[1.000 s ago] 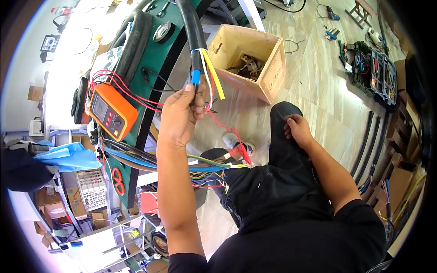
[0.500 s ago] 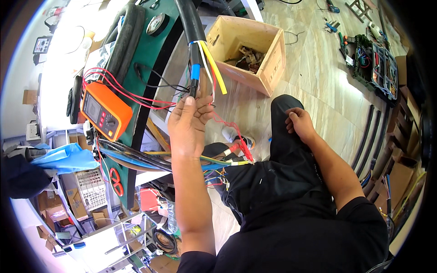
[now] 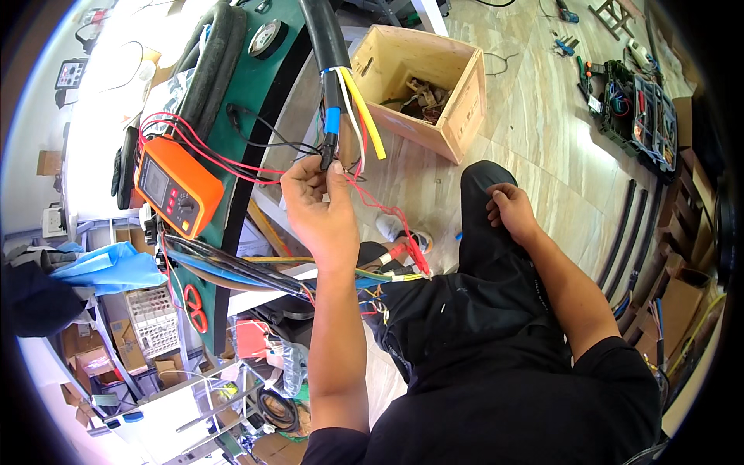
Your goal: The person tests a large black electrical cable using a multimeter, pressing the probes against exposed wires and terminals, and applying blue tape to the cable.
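Observation:
My left hand (image 3: 322,205) is closed around a black clip (image 3: 328,149), pinching it between thumb and curled fingers. The clip sits at the lower end of a core wrapped in blue tape (image 3: 332,120), which hangs from a thick black cable (image 3: 324,39). A white wire and a yellow-sleeved core (image 3: 364,116) hang beside it. Thin black and red leads run from the orange multimeter (image 3: 180,188) on the green bench towards this hand. A red clip (image 3: 418,256) grips wire ends above my left thigh. My right hand (image 3: 511,213) rests on my right knee, fingers curled, holding nothing.
An open wooden box (image 3: 463,101) with scrap inside stands on the floor ahead. A bundle of cables (image 3: 232,260) crosses from the bench to my lap. An open toolbox (image 3: 639,116) and black cable lengths (image 3: 620,232) lie at the right. Red-handled scissors (image 3: 195,308) lie on the bench edge.
My left hand has turned at the black clip: its thumb moved to the right side and its fingers curled in on the left. The forearm shifted slightly right. My right hand stayed still.

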`<state>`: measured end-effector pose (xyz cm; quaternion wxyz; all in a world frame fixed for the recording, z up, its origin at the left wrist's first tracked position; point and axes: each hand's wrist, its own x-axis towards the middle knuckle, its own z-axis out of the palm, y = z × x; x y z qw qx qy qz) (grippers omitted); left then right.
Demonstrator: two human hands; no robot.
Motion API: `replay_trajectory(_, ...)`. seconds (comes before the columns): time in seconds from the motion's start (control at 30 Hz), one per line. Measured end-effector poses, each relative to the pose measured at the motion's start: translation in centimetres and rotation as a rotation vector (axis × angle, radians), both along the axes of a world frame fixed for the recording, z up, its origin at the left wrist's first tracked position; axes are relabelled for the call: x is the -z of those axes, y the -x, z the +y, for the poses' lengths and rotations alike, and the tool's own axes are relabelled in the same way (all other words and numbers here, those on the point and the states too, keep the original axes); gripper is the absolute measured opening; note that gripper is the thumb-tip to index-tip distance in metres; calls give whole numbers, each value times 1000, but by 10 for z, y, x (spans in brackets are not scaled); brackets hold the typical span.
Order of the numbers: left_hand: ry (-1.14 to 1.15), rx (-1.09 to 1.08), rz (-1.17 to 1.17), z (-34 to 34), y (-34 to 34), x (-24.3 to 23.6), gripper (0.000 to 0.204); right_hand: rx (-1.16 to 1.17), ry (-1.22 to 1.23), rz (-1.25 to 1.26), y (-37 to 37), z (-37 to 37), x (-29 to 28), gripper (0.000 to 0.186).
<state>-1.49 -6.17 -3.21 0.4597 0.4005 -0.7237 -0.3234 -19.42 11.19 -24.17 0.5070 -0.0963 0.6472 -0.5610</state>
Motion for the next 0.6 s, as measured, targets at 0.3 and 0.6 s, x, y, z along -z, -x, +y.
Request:
replay_trajectory(0.3, -31, 8, 55, 0, 5, 2, 25, 0, 12, 0, 7, 1, -1, 28)
replay_trajectory(0.6, -308, 14, 212, 1, -1, -6, 27, 12, 14, 8, -3, -2, 10, 26)
